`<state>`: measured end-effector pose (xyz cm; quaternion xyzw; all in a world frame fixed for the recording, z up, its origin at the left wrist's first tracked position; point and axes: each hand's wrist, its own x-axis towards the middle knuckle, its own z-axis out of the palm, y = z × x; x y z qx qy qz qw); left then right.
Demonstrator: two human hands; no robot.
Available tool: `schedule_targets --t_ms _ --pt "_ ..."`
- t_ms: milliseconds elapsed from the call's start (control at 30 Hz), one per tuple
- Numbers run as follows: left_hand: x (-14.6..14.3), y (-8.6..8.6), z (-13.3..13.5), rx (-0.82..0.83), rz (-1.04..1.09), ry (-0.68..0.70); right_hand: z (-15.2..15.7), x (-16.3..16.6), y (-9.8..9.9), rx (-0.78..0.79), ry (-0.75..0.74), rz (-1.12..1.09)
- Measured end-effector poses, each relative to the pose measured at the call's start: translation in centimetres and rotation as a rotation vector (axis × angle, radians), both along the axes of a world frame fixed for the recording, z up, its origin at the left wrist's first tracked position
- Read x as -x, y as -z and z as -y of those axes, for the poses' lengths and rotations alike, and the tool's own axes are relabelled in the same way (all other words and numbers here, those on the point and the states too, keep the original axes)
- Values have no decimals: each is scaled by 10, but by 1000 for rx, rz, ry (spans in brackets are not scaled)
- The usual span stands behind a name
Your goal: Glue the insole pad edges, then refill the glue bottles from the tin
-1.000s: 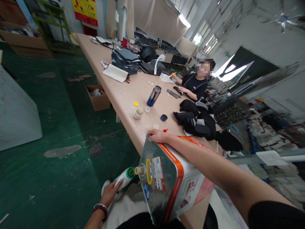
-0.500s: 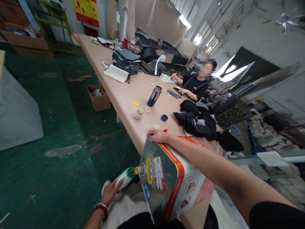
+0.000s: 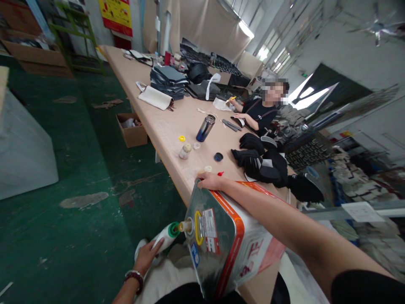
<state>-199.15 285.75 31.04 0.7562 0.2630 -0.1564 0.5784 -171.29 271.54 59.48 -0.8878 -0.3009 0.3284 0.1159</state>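
My left hand (image 3: 148, 254) is wrapped round a white plastic bottle (image 3: 163, 237) with a green neck, tilted at the table's near edge. Its mouth meets the spout of a large metal tin (image 3: 215, 245), which is tipped on its side toward the bottle. Amber liquid shows between spout and bottle. My right arm reaches across the tin, and my right hand (image 3: 210, 180) grips its far top edge, fingers curled over the rim. A yellow handle (image 3: 198, 228) sits beside the spout. The tin's underside is partly hidden.
On the table (image 3: 164, 131) stand an open thermos (image 3: 205, 128) and a small glue-stained bottle (image 3: 185, 151), near loose caps. Black padded pieces (image 3: 265, 162) lie to the right. Across the table a person (image 3: 264, 112) handles a dark piece. A cardboard box (image 3: 133, 133) is on the floor.
Both hands, the tin and the bottle keep their positions. The view has shifted very slightly.
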Motion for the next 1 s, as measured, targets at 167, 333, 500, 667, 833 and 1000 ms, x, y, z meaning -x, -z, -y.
schedule_targets --t_ms 167,333,500,667,833,1000 --pt "-1 0 0 -11 0 -5 0 0 -1 -2 -2 -2" --pt "-1 -1 1 -18 9 -15 -1 2 -2 8 -3 2" --pt "-2 0 1 -23 -2 -23 -1 3 -3 19 -4 3" --pt "0 5 0 -3 -4 -16 0 1 -1 9 -3 4" --pt "1 3 0 19 -5 -37 1 0 1 -1 -5 0" --pt "-1 -4 0 10 -9 -35 2 -1 2 -16 -5 -6"
